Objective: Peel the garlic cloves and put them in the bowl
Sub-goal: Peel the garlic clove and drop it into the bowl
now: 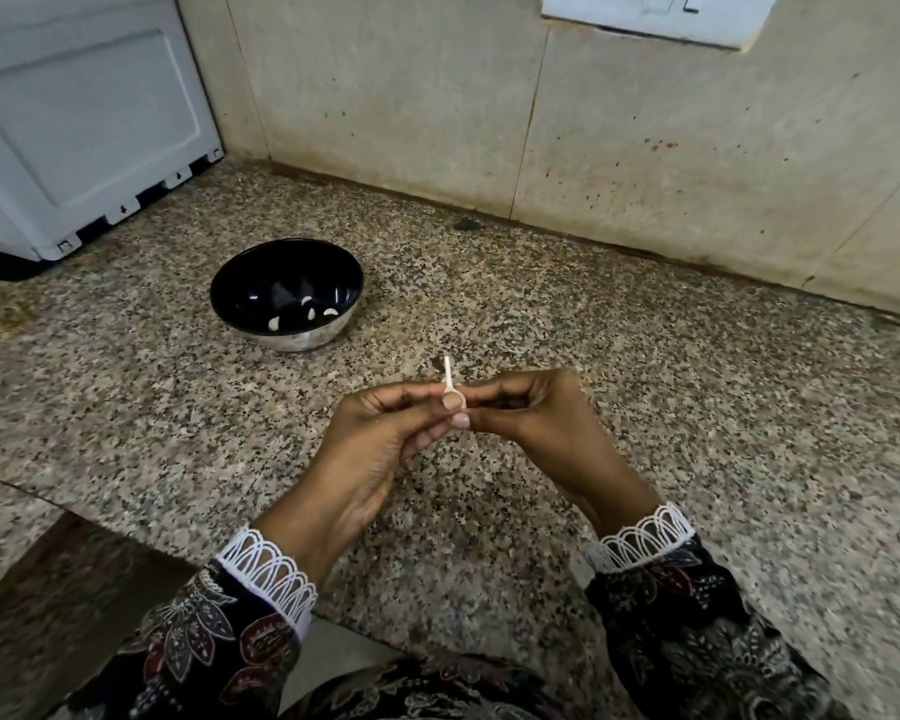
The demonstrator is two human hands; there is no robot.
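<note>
i pinch a clove (457,400) between my left hand (385,439) and right hand (536,423), a strip of skin sticking up from it. four peeled cloves already lie in the bowl (240,283) beyond; this one is still half-peeled, i judge.

Both hands (458,413) pinch a garlic clove (452,392) (bowl (286,296) beyond).

Four peeled cloves (307,310) sit in one bowl (302,341), up past the grip. One more clove (453,394) is pinched between two hands, left hand (385,433) and right hand (536,423).
</note>
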